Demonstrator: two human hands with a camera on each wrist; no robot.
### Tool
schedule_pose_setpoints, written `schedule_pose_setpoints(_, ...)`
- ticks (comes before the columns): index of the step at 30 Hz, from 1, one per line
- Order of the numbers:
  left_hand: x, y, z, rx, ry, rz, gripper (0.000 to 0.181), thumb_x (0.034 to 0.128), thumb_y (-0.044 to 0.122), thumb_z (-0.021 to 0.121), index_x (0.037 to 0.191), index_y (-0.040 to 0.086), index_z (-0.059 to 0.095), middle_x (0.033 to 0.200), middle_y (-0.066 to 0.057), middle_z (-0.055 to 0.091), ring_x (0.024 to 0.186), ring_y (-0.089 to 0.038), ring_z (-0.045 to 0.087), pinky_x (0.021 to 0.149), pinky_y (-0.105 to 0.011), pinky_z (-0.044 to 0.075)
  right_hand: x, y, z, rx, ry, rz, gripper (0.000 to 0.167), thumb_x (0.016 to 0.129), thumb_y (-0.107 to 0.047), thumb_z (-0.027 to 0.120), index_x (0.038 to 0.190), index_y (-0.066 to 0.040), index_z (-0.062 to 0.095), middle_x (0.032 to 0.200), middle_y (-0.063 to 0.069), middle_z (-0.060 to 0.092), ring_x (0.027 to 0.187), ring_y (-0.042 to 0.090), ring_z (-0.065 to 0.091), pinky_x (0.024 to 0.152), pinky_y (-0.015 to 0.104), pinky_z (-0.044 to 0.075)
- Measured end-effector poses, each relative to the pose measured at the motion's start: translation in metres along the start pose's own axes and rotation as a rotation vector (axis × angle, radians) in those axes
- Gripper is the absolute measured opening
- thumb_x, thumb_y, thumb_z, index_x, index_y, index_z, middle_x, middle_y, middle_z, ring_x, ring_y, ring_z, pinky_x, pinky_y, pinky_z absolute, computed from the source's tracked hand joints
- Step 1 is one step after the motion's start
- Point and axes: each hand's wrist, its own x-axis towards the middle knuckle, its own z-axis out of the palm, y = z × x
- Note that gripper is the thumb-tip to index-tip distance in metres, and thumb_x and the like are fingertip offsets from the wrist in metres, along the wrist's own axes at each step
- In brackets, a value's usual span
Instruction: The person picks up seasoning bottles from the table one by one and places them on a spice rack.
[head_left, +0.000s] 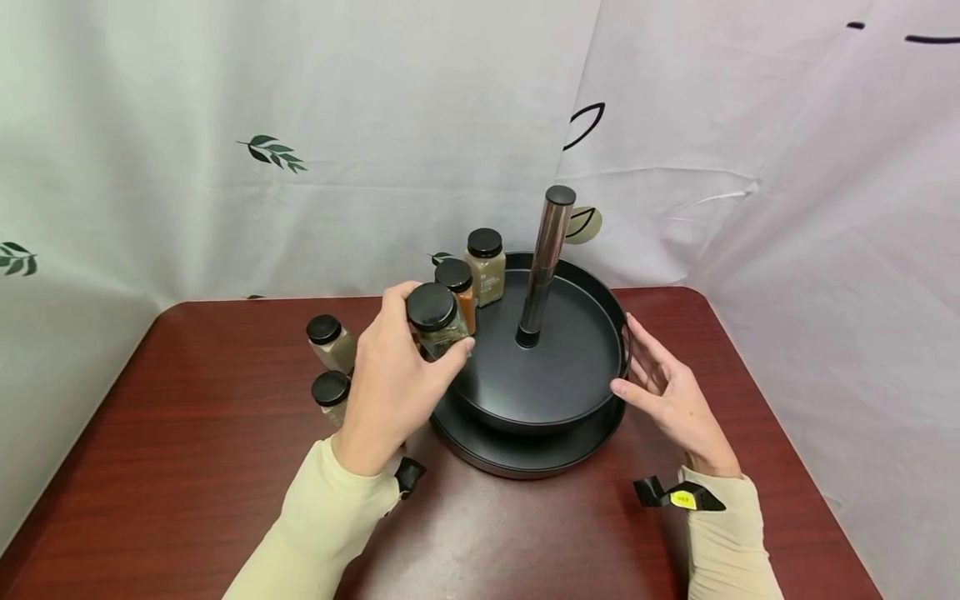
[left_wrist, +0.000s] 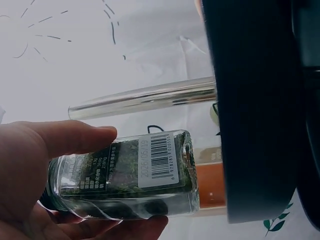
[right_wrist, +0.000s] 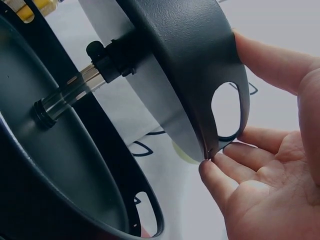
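Observation:
My left hand (head_left: pixel 393 375) grips a square glass spice jar (head_left: pixel 442 321) with a black lid, held at the left rim of a black two-tier tray (head_left: pixel 547 379). Dried green herbs and a barcode label show on the jar in the left wrist view. On the upper tier stand an orange spice jar (head_left: pixel 466 308) and a beige spice jar (head_left: pixel 489 273). With lightly bent, spread fingers, my right hand (head_left: pixel 675 408) touches the tray's right side by the handle cutout (right_wrist: pixel 227 110). Its thumb rests on the outer wall.
A tall shiny post (head_left: pixel 546 258) rises from the tray's middle. Left of my left hand, two black-lidded jars, one farther back (head_left: pixel 332 342) and one nearer (head_left: pixel 331 396), stand on the reddish-brown table (head_left: pixel 210 433). White patterned cloth (head_left: pixel 375 125) hangs behind.

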Motion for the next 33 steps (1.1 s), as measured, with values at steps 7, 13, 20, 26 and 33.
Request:
schedule_pose_setpoints(7,0.001,-0.002,0.012,-0.033,-0.037,0.011,0.068,0.0764,0.014,0.087,0.131,0.002,0.049,0.11,-0.009,0.067,0.096,-0.023,0.067,0.083,-0.041,0.054,0.0,0.0,0.0,0.01,0.001,-0.005,0.081,0.091,0.013,0.063,0.159,-0.007,0.024,0.165,0.016,0.019,0.151,0.021,0.023,0.11,0.017,0.033)
schedule_pose_setpoints(13,0.0,-0.004,0.02,-0.036,-0.066,0.004,0.068,0.0753,0.013,0.088,0.13,0.001,0.05,0.113,-0.008,0.068,0.097,-0.023,0.067,0.084,-0.04,0.054,0.0,0.0,0.001,0.018,-0.004,-0.014,0.081,0.091,0.014,0.062,0.159,-0.006,0.024,0.165,0.017,0.02,0.151,0.023,0.022,0.11,0.017,0.033)
schedule_pose_setpoints(20,0.0,-0.007,0.025,0.005,-0.08,-0.008,0.068,0.0732,0.013,0.089,0.129,-0.001,0.052,0.111,-0.012,0.067,0.095,-0.026,0.067,0.084,-0.041,0.055,-0.001,-0.001,0.001,0.012,0.006,-0.011,0.081,0.091,0.013,0.064,0.159,-0.007,0.026,0.165,0.015,0.022,0.15,0.022,0.025,0.11,0.018,0.034)
schedule_pose_setpoints(26,-0.002,-0.009,0.029,0.041,-0.089,-0.019,0.066,0.0726,0.013,0.089,0.127,-0.001,0.054,0.11,-0.012,0.067,0.094,-0.028,0.068,0.083,-0.042,0.055,-0.001,-0.001,0.001,0.025,0.006,-0.011,0.081,0.091,0.014,0.063,0.159,-0.006,0.025,0.165,0.016,0.021,0.151,0.022,0.024,0.11,0.018,0.033)
schedule_pose_setpoints(33,-0.003,-0.012,0.031,0.048,-0.096,-0.023,0.064,0.0731,0.013,0.089,0.125,-0.001,0.054,0.108,-0.012,0.067,0.093,-0.028,0.068,0.082,-0.042,0.055,-0.001,-0.002,0.001,0.031,0.006,-0.005,0.081,0.091,0.013,0.063,0.159,-0.006,0.025,0.165,0.015,0.021,0.151,0.022,0.024,0.11,0.018,0.033)
